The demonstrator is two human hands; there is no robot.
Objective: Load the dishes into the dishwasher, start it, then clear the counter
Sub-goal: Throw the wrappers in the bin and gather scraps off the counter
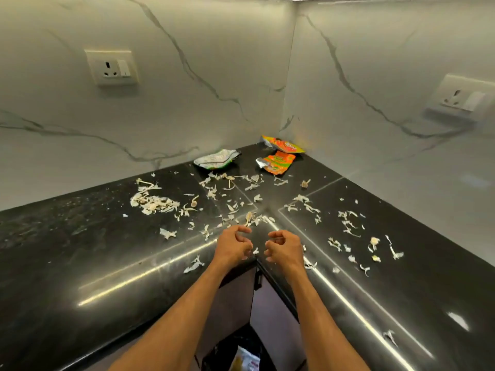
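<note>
A black L-shaped counter [80,250] fills the corner, strewn with pale garlic peels [154,203] and stems. Three empty snack wrappers lie at the back: a green-white one [215,159], an orange one [277,163] and another orange one [282,144] propped in the corner. My left hand [233,246] and my right hand [285,247] hover side by side over the counter's inner front corner, fingers loosely curled, with nothing visible in either. Small peels lie just beyond the fingertips.
Marble walls rise behind the counter, with a socket on the left wall [112,67] and one on the right wall [463,99]. Below the corner, a cabinet door stands ajar [278,290] above a black-lined bin [241,354] with a wrapper inside.
</note>
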